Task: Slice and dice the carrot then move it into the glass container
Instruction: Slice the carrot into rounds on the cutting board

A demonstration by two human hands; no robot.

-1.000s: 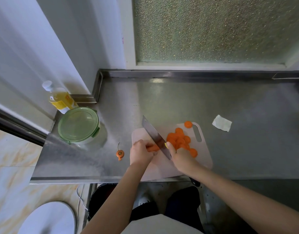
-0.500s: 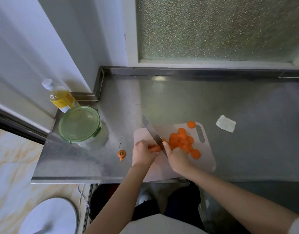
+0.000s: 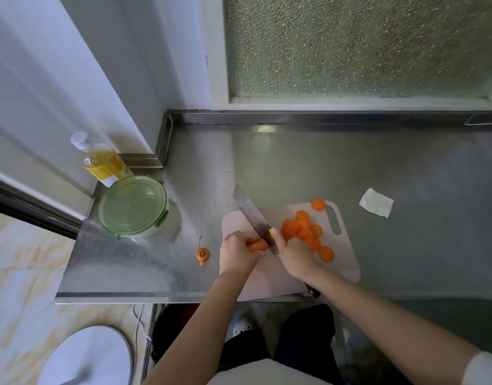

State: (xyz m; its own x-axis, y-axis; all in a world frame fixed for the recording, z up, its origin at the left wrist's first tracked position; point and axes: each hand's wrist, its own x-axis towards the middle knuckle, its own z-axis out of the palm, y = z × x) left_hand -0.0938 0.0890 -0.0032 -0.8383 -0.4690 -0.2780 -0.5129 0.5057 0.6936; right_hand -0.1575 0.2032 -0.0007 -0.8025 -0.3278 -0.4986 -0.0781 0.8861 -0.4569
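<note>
Orange carrot in curled left-hand fingers, knife in tight right-hand fingers.

I see both bare forearms reaching in from bottom edge, converging; left hand knuckles-up, fingers curled over orange carrot stub; right hand gripping silver broad-bladed knife, forefinger laid along blade; white sleeve on right upper arm.

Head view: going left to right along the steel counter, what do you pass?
In order: oil bottle → glass container with its green lid on → cut-off carrot end → left hand gripping the carrot → right hand holding the knife → white paper scrap.
</note>
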